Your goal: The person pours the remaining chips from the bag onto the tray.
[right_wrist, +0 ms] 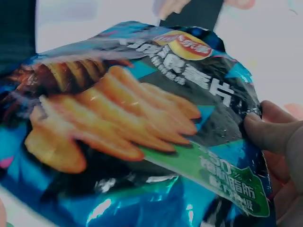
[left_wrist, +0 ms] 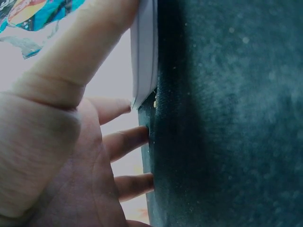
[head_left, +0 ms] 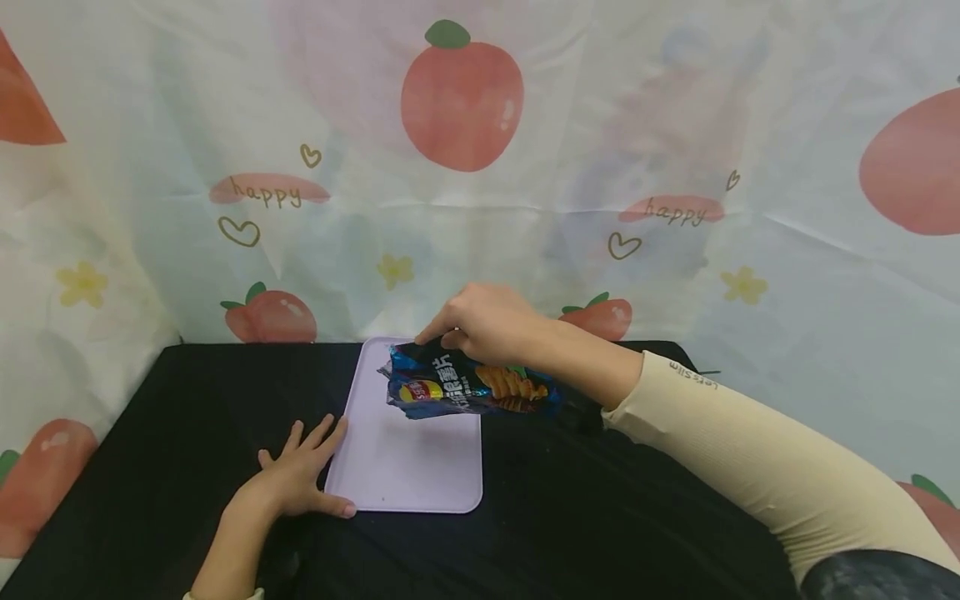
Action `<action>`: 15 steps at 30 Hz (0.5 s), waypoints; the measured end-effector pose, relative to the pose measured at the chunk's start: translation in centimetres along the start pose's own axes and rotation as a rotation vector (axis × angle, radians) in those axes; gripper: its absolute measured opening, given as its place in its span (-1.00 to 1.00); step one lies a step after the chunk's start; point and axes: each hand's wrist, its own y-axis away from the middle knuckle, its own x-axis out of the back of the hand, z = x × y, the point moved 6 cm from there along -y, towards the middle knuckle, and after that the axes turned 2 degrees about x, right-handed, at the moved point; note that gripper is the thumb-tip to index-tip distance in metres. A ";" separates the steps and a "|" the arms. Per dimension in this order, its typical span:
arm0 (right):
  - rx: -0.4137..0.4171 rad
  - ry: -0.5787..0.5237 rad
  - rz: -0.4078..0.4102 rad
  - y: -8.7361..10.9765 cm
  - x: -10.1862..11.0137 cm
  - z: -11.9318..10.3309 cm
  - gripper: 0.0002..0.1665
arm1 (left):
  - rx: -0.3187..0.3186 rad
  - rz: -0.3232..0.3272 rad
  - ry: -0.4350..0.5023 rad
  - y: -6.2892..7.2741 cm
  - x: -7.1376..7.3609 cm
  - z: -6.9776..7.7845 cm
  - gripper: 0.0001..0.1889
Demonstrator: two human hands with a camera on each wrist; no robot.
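Observation:
A blue and black bag of potato chips (head_left: 450, 387) is held above the far part of a pale lilac tray (head_left: 405, 467). My right hand (head_left: 487, 325) grips the bag along its upper edge. In the right wrist view the bag (right_wrist: 118, 123) fills most of the picture, with the thumb (right_wrist: 270, 132) pressed on its front near one edge. My left hand (head_left: 300, 475) rests at the tray's left edge with its fingers spread. In the left wrist view its thumb (left_wrist: 71, 52) lies against the tray's rim (left_wrist: 144, 52), and a corner of the bag shows at the top left.
The tray lies on a table with a black cloth (head_left: 600, 517). Behind the table hangs a pale curtain (head_left: 525, 225) printed with fruit, hearts and flowers. Some dark thing pokes out past the table's far right corner.

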 end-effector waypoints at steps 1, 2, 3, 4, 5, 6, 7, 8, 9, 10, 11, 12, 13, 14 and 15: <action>0.001 0.004 -0.002 0.0 0.1 0.0 -0.64 | -0.003 0.004 -0.003 0.0 0.0 0.0 0.37; 0.001 0.008 -0.003 0.0 0.1 -0.1 -0.63 | -0.002 0.003 -0.003 0.0 0.0 0.0 0.37; -0.002 0.006 -0.001 0.0 0.2 -0.1 -0.63 | -0.001 -0.001 -0.002 0.0 0.0 -0.1 0.38; -0.002 0.003 0.003 0.0 0.3 -0.1 -0.63 | 0.001 -0.001 -0.003 0.0 0.0 -0.1 0.38; -0.001 0.009 0.001 0.0 0.3 -0.1 -0.63 | 0.001 0.003 -0.003 -0.1 0.0 -0.1 0.38; -0.002 0.013 -0.003 0.0 0.3 -0.1 -0.64 | 0.001 0.003 -0.003 -0.1 0.0 -0.1 0.37; -0.002 0.012 -0.003 -0.1 0.3 -0.1 -0.64 | 0.001 -0.001 -0.001 -0.1 0.0 -0.1 0.38; -0.005 0.005 -0.001 -0.1 0.4 -0.1 -0.63 | 0.002 -0.005 -0.001 -0.1 0.0 -0.1 0.38; -0.005 0.000 0.001 -0.1 0.4 -0.1 -0.64 | 0.003 -0.005 -0.001 -0.1 0.0 -0.2 0.38; -0.004 0.004 -0.001 -0.1 0.4 -0.1 -0.64 | 0.001 0.000 -0.006 -0.1 0.0 -0.2 0.37; -0.002 0.010 -0.005 -0.1 0.4 -0.2 -0.64 | -0.002 0.001 -0.007 -0.1 0.0 -0.1 0.37; -0.001 0.007 -0.006 0.0 0.5 -0.2 -0.63 | -0.001 -0.002 -0.005 -0.1 0.0 -0.1 0.38; -0.001 0.002 -0.003 0.0 0.6 -0.2 -0.63 | 0.000 -0.002 -0.006 -0.1 0.0 -0.1 0.38; 0.000 0.003 -0.001 0.0 0.6 -0.2 -0.63 | 0.002 -0.002 -0.010 -0.1 0.0 -0.2 0.38; 0.002 0.010 -0.002 0.0 0.7 -0.2 -0.63 | 0.003 0.001 -0.010 -0.1 0.1 -0.2 0.38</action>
